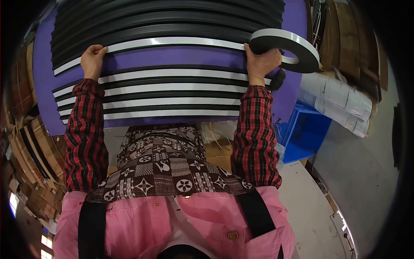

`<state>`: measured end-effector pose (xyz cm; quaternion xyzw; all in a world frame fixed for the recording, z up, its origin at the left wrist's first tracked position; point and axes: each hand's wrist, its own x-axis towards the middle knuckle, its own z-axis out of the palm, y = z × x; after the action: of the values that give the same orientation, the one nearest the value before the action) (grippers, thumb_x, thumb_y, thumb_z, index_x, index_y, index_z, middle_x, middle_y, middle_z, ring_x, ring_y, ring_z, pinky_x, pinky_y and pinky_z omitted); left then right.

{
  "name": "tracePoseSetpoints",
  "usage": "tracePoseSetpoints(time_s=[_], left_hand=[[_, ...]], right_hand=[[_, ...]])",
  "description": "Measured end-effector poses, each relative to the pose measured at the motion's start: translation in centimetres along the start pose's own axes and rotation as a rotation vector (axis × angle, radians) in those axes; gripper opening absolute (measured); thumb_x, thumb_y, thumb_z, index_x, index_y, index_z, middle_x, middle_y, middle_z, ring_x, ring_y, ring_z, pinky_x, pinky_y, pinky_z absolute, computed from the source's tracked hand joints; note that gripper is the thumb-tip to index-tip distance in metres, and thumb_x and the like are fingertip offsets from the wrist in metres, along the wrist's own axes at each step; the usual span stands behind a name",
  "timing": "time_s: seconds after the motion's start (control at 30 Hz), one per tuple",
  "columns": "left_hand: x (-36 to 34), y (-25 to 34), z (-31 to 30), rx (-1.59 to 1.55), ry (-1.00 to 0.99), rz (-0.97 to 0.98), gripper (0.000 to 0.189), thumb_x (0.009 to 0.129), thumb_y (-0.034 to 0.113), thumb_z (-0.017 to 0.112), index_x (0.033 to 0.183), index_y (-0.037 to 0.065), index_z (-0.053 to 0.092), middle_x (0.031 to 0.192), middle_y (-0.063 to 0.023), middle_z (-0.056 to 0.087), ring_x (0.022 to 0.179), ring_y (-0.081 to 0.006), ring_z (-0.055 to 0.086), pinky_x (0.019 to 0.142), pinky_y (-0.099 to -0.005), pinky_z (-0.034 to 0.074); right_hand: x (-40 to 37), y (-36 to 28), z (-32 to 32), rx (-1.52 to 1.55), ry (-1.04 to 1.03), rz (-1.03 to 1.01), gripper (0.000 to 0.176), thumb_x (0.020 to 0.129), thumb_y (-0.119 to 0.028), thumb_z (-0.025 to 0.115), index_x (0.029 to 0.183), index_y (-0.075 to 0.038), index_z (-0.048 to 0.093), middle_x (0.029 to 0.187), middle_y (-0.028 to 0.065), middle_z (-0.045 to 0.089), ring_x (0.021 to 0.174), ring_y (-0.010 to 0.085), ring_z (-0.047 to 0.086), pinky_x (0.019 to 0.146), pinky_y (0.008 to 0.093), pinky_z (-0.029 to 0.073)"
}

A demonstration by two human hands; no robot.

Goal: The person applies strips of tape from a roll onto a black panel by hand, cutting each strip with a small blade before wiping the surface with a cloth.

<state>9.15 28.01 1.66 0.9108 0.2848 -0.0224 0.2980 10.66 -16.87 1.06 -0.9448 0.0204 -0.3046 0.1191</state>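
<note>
A white tape strip (pixel 172 42) runs along a black strip at the near edge of a stack of black ribbed strips (pixel 164 19). My left hand (pixel 92 62) pinches the tape and strip near the left end. My right hand (pixel 262 64) holds the tape roll (pixel 282 48), white-rimmed with a dark side, at the right end of the same strip. Its fingers are partly hidden by the roll. Nearer to me, several black strips with white tape faces (pixel 172 88) lie side by side under my forearms.
The strips lie on a purple table (pixel 43 97). Right of it are a blue crate (pixel 304 131), wrapped white rolls (pixel 340 97) and stacked brown boards (pixel 349 39). Cardboard pieces (pixel 36 149) stand at the left. A small dark object (pixel 278 80) is beside my right wrist.
</note>
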Motion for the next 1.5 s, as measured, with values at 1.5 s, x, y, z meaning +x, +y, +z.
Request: tracePoseSetpoints(time_s=[1.5], left_hand=[[-15.2, 22.8, 13.9, 0.825, -0.223, 1.29, 0.04, 0.078, 0.012, 0.044, 0.116, 0.0, 0.043, 0.099, -0.0083, 0.045, 0.092, -0.0207, 0.043, 0.07, -0.0297, 0.038]], right_hand=[[5.7, 9.1, -2.4, -0.345, -0.238, -0.194, 0.082, 0.059, -0.029, 0.071, 0.122, 0.001, 0.028, 0.103, 0.0144, 0.045, 0.102, 0.0298, 0.041, 0.094, 0.0433, 0.025]])
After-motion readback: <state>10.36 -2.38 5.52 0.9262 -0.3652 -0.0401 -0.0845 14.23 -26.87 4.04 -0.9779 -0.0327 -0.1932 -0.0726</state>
